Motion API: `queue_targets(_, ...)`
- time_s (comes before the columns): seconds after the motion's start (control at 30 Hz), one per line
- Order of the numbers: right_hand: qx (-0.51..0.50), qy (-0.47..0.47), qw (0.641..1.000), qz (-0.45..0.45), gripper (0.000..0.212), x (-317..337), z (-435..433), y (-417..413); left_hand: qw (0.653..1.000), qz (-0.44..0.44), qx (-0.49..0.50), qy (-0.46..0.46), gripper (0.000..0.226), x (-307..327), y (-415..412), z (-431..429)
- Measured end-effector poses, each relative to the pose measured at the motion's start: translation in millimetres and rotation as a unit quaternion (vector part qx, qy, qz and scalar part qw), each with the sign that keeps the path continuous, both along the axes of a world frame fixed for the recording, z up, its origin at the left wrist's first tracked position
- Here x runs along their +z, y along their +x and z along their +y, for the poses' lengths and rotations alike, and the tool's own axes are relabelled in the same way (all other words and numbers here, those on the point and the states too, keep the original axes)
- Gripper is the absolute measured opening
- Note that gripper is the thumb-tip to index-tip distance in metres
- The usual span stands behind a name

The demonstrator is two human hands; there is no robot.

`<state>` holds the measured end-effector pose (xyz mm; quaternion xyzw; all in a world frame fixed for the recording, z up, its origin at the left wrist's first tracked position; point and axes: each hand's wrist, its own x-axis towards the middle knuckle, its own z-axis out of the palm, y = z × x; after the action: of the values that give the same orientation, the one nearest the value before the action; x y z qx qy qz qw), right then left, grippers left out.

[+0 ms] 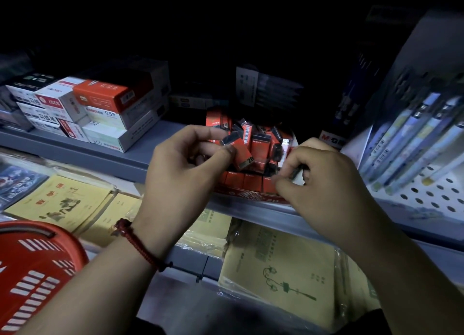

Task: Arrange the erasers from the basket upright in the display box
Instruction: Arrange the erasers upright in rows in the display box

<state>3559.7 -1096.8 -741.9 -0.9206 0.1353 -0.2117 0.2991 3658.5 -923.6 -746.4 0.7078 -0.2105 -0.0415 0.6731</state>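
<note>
- Watching the head cam feed from my desk, pretty dim in there but the hands are lit ok.
- Left hand (185, 164) is up at the display box (251, 197), thumb and forefinger pinching one eraser (241, 155). It's the orange one with "2B" on it, tilted, dark end up by the fingertips. The other fingers are loosely curled behind it.
- Right hand (324, 184) is at the right end of the box with its fingers curled in. Thumb and forefinger look closed on a small dark object (298, 172), but it's too blurry for me to tell what it is.
- The box sits at the front edge of the grey shelf (75, 146), between the two hands.
- Inside it there's a front row of erasers (246, 181) standing upright, and behind that a messy heap of erasers (261, 138) lying every which way.
- Red basket (37, 272) is down at the bottom left, well apart from the box. Can't see what's in it from this angle.
- There's a red cord bracelet (140, 244) on the left wrist.
- Refill boxes (100, 108) are stacked on the shelf to the left, pen packs (406, 138) lean on the right, and yellow notebooks (57, 204) lie on the level below.
</note>
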Motion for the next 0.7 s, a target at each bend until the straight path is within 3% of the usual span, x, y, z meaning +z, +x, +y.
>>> queue_targets(0.17,0.002,-0.081,0.997,0.003,0.048,-1,4,0,1.000,0.007,0.001,0.005,0.011,1,0,0)
queue_targets(0.37,0.037,-0.037,0.999,0.001,0.042,-1,6,-2,1.000,0.017,-0.006,0.010,0.009,5,1,0)
queue_targets(0.53,0.025,-0.070,0.996,-0.038,0.027,1,8,-4,0.999,-0.018,-0.019,0.036,0.020,7,-1,2)
queue_targets(0.6,0.011,-0.042,0.995,-0.085,0.015,6,8,-5,0.996,-0.047,-0.031,0.066,0.015,6,-3,1)
queue_targets(0.7,0.022,0.096,0.989,-0.108,0.008,12,7,-7,0.985,-0.117,-0.030,0.127,0.019,5,-8,-1)
